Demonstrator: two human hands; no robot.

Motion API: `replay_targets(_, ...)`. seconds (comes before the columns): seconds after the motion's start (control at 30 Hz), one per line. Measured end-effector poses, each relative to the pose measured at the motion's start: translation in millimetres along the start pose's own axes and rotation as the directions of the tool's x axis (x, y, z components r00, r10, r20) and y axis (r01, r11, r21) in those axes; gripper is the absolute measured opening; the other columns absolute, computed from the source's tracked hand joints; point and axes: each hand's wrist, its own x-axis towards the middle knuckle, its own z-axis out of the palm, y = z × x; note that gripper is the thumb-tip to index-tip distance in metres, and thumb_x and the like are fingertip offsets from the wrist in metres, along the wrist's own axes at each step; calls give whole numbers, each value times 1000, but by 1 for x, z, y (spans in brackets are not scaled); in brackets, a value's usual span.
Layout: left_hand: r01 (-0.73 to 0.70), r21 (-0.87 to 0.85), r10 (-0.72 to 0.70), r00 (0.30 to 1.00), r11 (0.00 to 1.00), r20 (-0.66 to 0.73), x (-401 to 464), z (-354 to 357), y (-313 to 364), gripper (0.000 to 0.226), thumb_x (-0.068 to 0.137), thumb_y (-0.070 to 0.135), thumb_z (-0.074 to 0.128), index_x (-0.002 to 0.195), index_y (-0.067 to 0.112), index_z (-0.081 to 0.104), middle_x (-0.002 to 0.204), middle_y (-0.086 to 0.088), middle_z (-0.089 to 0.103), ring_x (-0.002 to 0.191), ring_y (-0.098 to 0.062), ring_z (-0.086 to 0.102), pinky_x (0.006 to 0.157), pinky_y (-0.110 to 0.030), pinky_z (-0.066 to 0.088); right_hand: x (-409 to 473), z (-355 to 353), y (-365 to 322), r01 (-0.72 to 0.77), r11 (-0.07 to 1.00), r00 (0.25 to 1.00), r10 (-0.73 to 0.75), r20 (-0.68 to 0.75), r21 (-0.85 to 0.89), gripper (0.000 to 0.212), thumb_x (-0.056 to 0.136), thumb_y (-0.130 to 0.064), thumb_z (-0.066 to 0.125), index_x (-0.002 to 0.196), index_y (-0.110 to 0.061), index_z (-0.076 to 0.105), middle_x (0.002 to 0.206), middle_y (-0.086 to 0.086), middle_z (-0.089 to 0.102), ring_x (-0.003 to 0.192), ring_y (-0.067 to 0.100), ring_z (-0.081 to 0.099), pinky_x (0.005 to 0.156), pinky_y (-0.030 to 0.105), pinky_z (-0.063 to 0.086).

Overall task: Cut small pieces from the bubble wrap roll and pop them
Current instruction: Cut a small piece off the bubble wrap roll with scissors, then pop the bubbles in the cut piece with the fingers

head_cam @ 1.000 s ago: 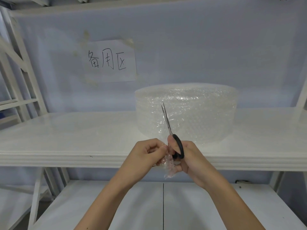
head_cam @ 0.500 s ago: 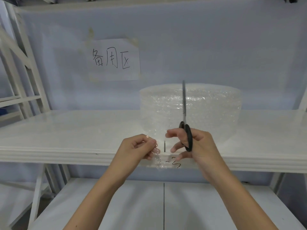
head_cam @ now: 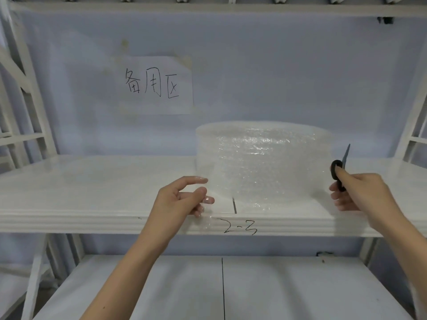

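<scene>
Scissors [head_cam: 339, 168] sit gripped in the right hand [head_cam: 362, 195], off right of the roll [head_cam: 263, 158] on the shelf [head_cam: 92, 185]. Left hand [head_cam: 182, 199] pinches a small wrap piece [head_cam: 208, 210], fingers loosely curled.

A white shelf [head_cam: 92, 181] ran across the view, with "2-3" handwritten [head_cam: 240, 229] in black on its front edge and a short dark seam just above that mark. On the pale blue wall [head_cam: 300, 77] behind it hung a sheet of paper [head_cam: 159, 85] bearing three handwritten black characters. A lower white shelf [head_cam: 161, 292], split by a dark line, lay beneath, and white frame struts [head_cam: 27, 88] stood at the left.
</scene>
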Motion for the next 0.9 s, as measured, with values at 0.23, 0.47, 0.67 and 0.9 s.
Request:
replay_targets(0.23, -1, -18, 2, 1000, 1000, 12, 8, -11, 2, 23, 94, 4, 57, 97, 16, 76, 77, -8, 77, 58, -14, 57, 62, -22, 54, 17, 0, 7, -67, 986, 997, 62, -35, -155, 50, 90, -37, 62, 77, 10, 68, 64, 20, 64, 52, 29, 57, 52, 29, 51)
replay_targets(0.47, 16, -43, -16, 1000, 999, 14, 17, -18, 2, 21, 94, 5, 58, 95, 18, 76, 79, -3, 77, 71, -10, 67, 62, -15, 53, 32, 3, 20, -26, 858, 1000, 13, -28, -514, 55, 91, -41, 52, 65, 5, 66, 49, 14, 63, 45, 29, 58, 58, 36, 52)
replay_targets(0.67, 24, -50, -23, 1000, 998, 18, 22, -19, -2, 21, 93, 6, 60, 97, 19, 76, 80, -4, 78, 68, -11, 65, 60, -14, 50, 50, -7, 26, 3, 616, 1000, 15, 16, -788, 51, 93, -40, 50, 58, -4, 51, 58, 14, 57, 57, 28, 55, 53, 28, 34)
replay_targets(0.9, 34, -23, -33, 999, 999, 33, 30, -17, -8, 20, 92, 5, 60, 102, 16, 75, 77, -8, 78, 73, -21, 63, 65, -24, 56, 34, 4, 31, 1, 503, 993, -105, -60, -864, 53, 96, -53, 33, 92, -5, 54, 92, 13, 36, 70, 34, 49, 69, 41, 41)
